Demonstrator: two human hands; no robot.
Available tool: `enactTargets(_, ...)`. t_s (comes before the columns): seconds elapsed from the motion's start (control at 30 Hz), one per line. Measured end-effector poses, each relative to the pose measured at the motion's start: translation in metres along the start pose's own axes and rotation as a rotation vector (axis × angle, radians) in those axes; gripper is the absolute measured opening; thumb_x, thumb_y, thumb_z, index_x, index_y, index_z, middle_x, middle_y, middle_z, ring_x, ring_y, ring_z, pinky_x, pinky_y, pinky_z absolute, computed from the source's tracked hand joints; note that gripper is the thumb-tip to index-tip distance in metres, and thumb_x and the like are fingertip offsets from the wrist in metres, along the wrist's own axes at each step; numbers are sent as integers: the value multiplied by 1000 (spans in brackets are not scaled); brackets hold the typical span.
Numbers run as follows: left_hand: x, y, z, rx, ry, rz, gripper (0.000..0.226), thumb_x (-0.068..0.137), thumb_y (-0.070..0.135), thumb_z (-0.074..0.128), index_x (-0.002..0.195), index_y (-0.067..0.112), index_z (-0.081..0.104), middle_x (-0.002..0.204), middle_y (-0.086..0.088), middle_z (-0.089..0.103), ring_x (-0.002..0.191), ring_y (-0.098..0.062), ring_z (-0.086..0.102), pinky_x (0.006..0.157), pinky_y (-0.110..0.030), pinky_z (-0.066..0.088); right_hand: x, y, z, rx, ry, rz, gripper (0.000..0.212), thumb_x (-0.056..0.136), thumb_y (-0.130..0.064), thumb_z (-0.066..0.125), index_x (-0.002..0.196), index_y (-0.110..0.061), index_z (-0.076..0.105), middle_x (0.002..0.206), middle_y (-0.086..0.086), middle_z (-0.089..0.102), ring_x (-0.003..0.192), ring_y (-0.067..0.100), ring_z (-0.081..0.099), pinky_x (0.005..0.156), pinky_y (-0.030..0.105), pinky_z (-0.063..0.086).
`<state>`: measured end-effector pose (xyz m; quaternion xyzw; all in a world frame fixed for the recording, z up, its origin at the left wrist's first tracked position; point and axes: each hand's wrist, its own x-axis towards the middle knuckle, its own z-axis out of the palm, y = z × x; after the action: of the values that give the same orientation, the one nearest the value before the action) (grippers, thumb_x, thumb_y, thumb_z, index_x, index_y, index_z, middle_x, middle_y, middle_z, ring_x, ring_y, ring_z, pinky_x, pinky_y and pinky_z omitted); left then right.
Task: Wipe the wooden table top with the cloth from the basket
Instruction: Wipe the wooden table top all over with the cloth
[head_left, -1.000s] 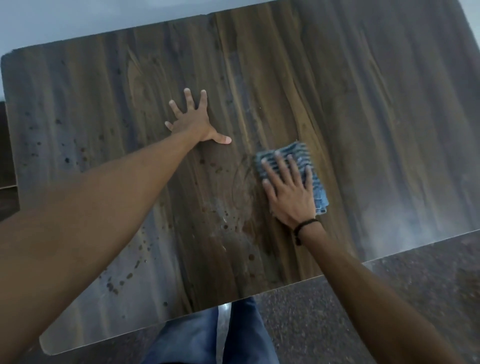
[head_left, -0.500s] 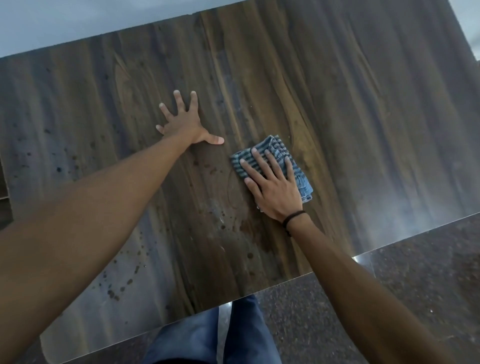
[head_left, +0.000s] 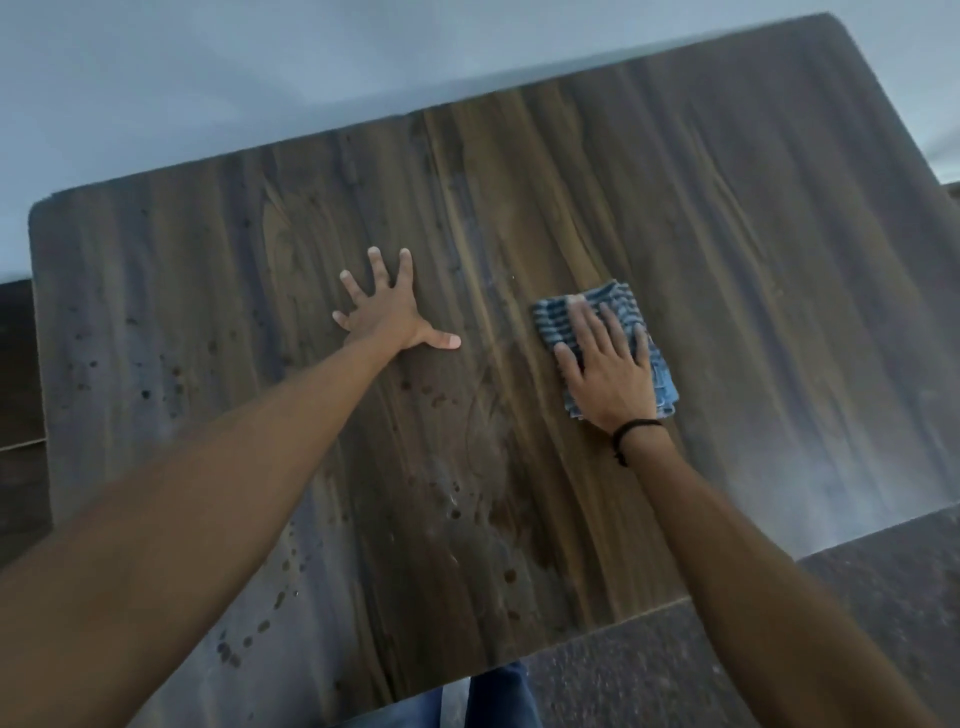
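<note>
A dark wooden table top (head_left: 727, 260) fills the view, with dark spots and smears left of centre and near the front edge. A folded blue-and-white striped cloth (head_left: 558, 317) lies flat on it, right of centre. My right hand (head_left: 608, 364), with a black band at the wrist, lies palm down on the cloth and presses it onto the wood. My left hand (head_left: 387, 312) rests flat on the bare wood with its fingers spread, a hand's width to the left of the cloth. No basket shows.
A pale wall (head_left: 260, 78) runs along the table's far edge. Dark speckled floor (head_left: 675, 665) lies beyond the near edge at right, and my blue trouser leg (head_left: 498, 696) shows below it. A dark piece of furniture (head_left: 18, 364) borders the table's left edge.
My right hand has slid the cloth to the right, away from my left hand. The left hand has stayed planted on the wood. The camera has tilted up, so the wall now shows.
</note>
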<state>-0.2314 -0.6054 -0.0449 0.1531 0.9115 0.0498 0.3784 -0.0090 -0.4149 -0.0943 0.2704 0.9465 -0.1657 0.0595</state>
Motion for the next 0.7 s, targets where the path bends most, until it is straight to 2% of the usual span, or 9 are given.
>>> enactTargets(0.07, -1, 0, 0, 1, -1, 2, 150, 57, 68, 86, 155, 37, -23, 160, 1, -39, 148, -45, -25, 112, -76, 10, 5, -23, 9, 6, 36, 152, 59, 106, -51, 21, 160, -38, 2, 168, -14, 4, 155, 12, 0, 124, 52, -4)
enactTargets(0.2, 0, -1, 0, -1, -7, 8, 151, 57, 69, 85, 155, 36, -24, 159, 1, -41, 147, -46, -26, 111, -76, 11, -12, -26, 14, -123, -39, -177, 53, 106, -52, 14, 159, -46, 7, 168, -16, 4, 156, 14, 1, 124, 51, -1)
enactTargets(0.23, 0, -1, 0, 0, -7, 10, 151, 57, 69, 85, 155, 36, -25, 158, 1, -41, 147, -46, -26, 111, -76, 11, -6, -18, 9, -136, -45, -198, 53, 106, -53, 13, 158, -48, 5, 167, -18, 4, 155, 12, 2, 124, 49, -2)
enactTargets(0.37, 2, 1, -2, 4, -19, 1, 151, 58, 68, 85, 154, 37, -26, 158, 1, -42, 147, -46, -27, 111, -77, 12, 14, -35, 9, -47, 21, 97, 57, 105, -52, 12, 159, -41, -3, 165, -21, -7, 154, 9, -5, 124, 49, -7)
enactTargets(0.43, 2, 2, -2, 8, -26, -2, 151, 58, 68, 85, 154, 37, -27, 157, 1, -43, 147, -46, -27, 111, -76, 13, 5, -44, 16, -91, 26, 0, 56, 105, -51, 9, 159, -42, -1, 166, -17, -7, 155, 12, -5, 123, 51, -7)
enactTargets(0.5, 0, 2, -2, 14, -27, -13, 151, 58, 69, 85, 154, 37, -27, 157, 1, -44, 147, -46, -27, 112, -76, 13, 2, -29, 11, -137, -51, -152, 53, 105, -53, 9, 157, -48, -2, 166, -18, -6, 155, 12, -5, 123, 49, -8)
enactTargets(0.53, 0, 3, -2, 15, -28, -15, 151, 58, 69, 85, 154, 37, -27, 156, 1, -44, 147, -46, -27, 112, -76, 14, 5, -22, 6, -145, -63, -163, 52, 106, -54, 10, 156, -51, -2, 166, -20, -6, 155, 11, -5, 123, 48, -8)
enactTargets(0.63, 2, 5, -2, 13, -42, -16, 152, 58, 68, 86, 154, 36, -28, 156, 1, -45, 146, -47, -28, 112, -76, 13, 14, -26, 4, -80, -20, 38, 52, 105, -54, 12, 156, -54, 0, 165, -21, -8, 153, 8, -10, 123, 49, -9)
enactTargets(0.7, 4, 5, -4, 24, -59, -14, 152, 58, 68, 86, 154, 35, -28, 155, -1, -46, 145, -48, -28, 112, -76, 12, 8, -38, 9, -89, -10, 8, 53, 104, -52, 11, 156, -53, 1, 165, -19, -12, 153, 11, -12, 122, 51, -10)
